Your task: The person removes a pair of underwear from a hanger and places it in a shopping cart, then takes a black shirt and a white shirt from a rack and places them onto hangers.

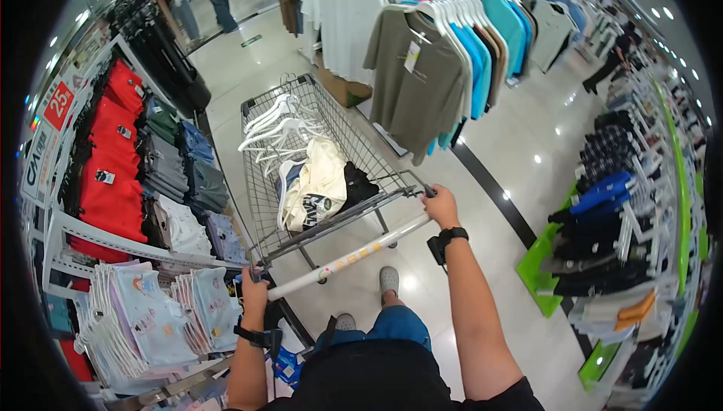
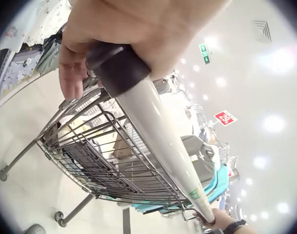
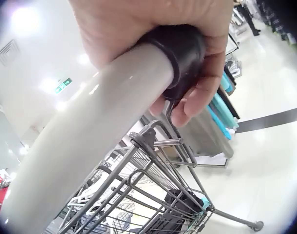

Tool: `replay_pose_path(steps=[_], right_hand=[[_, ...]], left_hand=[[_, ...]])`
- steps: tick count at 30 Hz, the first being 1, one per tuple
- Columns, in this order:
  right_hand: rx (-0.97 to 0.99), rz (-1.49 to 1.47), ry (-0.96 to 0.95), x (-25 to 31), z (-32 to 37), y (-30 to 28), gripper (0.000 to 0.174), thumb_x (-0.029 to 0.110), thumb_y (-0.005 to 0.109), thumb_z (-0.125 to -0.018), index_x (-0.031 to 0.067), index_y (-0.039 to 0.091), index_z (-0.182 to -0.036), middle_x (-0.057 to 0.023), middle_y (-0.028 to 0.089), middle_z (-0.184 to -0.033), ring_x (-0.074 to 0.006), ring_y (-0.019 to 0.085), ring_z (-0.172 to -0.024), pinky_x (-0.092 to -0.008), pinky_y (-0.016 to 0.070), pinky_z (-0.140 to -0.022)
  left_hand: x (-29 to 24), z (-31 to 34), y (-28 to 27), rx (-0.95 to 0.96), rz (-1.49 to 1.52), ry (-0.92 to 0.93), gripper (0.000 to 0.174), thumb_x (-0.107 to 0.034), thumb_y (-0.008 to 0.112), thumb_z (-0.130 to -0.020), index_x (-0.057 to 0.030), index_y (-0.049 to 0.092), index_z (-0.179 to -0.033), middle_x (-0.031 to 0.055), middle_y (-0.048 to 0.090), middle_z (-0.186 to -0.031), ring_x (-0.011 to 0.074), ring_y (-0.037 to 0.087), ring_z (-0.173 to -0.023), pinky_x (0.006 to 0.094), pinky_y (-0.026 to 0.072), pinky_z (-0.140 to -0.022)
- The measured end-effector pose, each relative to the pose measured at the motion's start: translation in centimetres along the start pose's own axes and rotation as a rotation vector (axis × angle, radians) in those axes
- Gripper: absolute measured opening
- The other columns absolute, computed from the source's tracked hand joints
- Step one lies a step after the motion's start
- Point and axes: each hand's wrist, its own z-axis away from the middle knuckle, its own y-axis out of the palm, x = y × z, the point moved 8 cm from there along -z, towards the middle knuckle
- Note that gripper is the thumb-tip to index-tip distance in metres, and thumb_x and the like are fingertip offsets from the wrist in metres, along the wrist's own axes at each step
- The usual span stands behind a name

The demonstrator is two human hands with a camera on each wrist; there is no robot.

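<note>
A wire shopping cart (image 1: 354,121) stands in front of me, with a white handle bar (image 1: 350,260) along its near side. My left hand (image 1: 254,290) grips the bar's left end; in the left wrist view its fingers (image 2: 73,83) hang over the black end cap (image 2: 120,68). At the opposite end my right hand (image 1: 442,208) curls its fingers (image 3: 204,97) round the other black end cap (image 3: 180,53). Inside the cart lie white hangers (image 1: 282,121), a cream garment (image 1: 320,174) with dark print and a black garment (image 1: 359,185).
To the left, a shelf holds red garments (image 1: 113,178) and hanging pale blue clothes (image 1: 151,309). A rack of T-shirts (image 1: 418,72) stands close to the cart's right front. Farther right is a green-edged clothes rack (image 1: 541,268). Glossy floor (image 1: 489,260) runs between them. People stand farther off.
</note>
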Motion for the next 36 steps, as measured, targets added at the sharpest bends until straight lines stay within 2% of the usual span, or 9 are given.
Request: replay_pose_path(steps=[6,14,15,17,20,21,27,32,36], right_hand=[[-0.028,-0.097,0.145,-7.9,11.2,-6.5,0.012,0.011,0.072,-0.078,0.0023,0.066,-0.085,-0.0129,0.068,-0.07,-0.0224,0.067,-0.059,-0.0358,0.0513,-0.059],[-0.16,-0.104,0.22,-16.8,25.5,-13.5,0.009,0.006,0.069,-0.08,-0.0012,0.064,-0.082,-0.0101,0.064,-0.067,-0.0182,0.065,-0.057,-0.0323,0.0514,-0.056],[-0.188,-0.123,0.232,-18.7,28.5,-15.0,0.01,0.006,0.07,-0.08,-0.0012,0.064,-0.082,-0.0104,0.064,-0.066,-0.0183,0.065,-0.058,-0.0325,0.0511,-0.056],[-0.213,-0.115,0.253,-21.6,30.2,-16.8,0.011,0.007,0.07,-0.08,-0.0003,0.064,-0.084,-0.0095,0.065,-0.067,-0.0182,0.065,-0.059,-0.0326,0.0507,-0.057],[-0.255,-0.103,0.302,-24.6,35.1,-18.2,0.015,0.013,0.072,-0.08,0.0017,0.065,-0.087,-0.0124,0.067,-0.072,-0.0254,0.066,-0.066,-0.036,0.0511,-0.062],[-0.273,-0.125,0.335,-25.4,36.6,-18.8,0.019,0.018,0.073,-0.079,0.0029,0.066,-0.088,-0.0159,0.068,-0.077,-0.0328,0.067,-0.073,-0.0395,0.0517,-0.067],[-0.315,-0.082,0.432,-26.9,43.1,-24.4,0.021,0.02,0.072,-0.08,0.0035,0.065,-0.091,-0.016,0.068,-0.076,-0.0341,0.067,-0.072,-0.0404,0.0515,-0.066],[-0.441,-0.069,0.467,-30.6,47.5,-26.7,0.018,0.018,0.072,-0.081,0.0032,0.064,-0.088,-0.0144,0.064,-0.069,-0.0313,0.064,-0.064,-0.0394,0.049,-0.061],[-0.521,-0.046,0.533,-32.1,49.9,-28.6,0.018,0.017,0.071,-0.081,0.0026,0.062,-0.085,-0.0161,0.064,-0.068,-0.034,0.063,-0.063,-0.0409,0.0488,-0.06]], left_hand=[[0.8,9.3,2.0,0.145,0.131,0.059,0.053,0.01,0.056,-0.072,-0.001,0.046,-0.123,0.0171,0.059,-0.111,0.03,0.058,-0.107,0.036,0.0466,-0.088],[-2.6,19.4,3.3,0.241,-0.231,0.209,0.036,0.007,0.06,-0.074,-0.0008,0.044,-0.106,0.0193,0.059,-0.1,0.0382,0.06,-0.094,0.0391,0.0458,-0.087],[0.9,19.5,4.1,0.206,-0.258,0.342,0.04,0.01,0.061,-0.073,-0.0024,0.044,-0.108,0.0177,0.061,-0.098,0.0339,0.063,-0.083,0.0391,0.0504,-0.074],[-0.4,22.4,5.6,0.297,-0.092,0.035,0.044,0.014,0.059,-0.073,-0.0048,0.044,-0.109,0.0147,0.061,-0.097,0.0268,0.064,-0.069,0.0361,0.0506,-0.055],[0.8,24.0,6.4,0.318,-0.115,0.08,0.046,0.016,0.058,-0.073,-0.0069,0.044,-0.11,0.0128,0.062,-0.1,0.0211,0.062,-0.06,0.0327,0.0466,-0.044],[0.3,24.6,7.1,0.335,-0.134,0.095,0.046,0.016,0.058,-0.073,-0.007,0.044,-0.11,0.0128,0.063,-0.101,0.0213,0.062,-0.06,0.0328,0.0471,-0.045],[-0.6,27.0,10.3,0.427,-0.185,0.185,0.044,0.012,0.06,-0.072,-0.0061,0.046,-0.11,0.0115,0.064,-0.101,0.0222,0.063,-0.064,0.0331,0.0498,-0.05],[-1.7,27.3,13.9,0.457,-0.253,0.317,0.035,0.009,0.059,-0.073,-0.0024,0.051,-0.105,0.0119,0.065,-0.098,0.0244,0.065,-0.089,0.0328,0.0534,-0.074],[-5.1,28.4,17.4,0.529,-0.293,0.346,0.033,0.008,0.06,-0.073,-0.0015,0.052,-0.103,0.0128,0.065,-0.095,0.0268,0.065,-0.091,0.0345,0.0494,-0.084]])
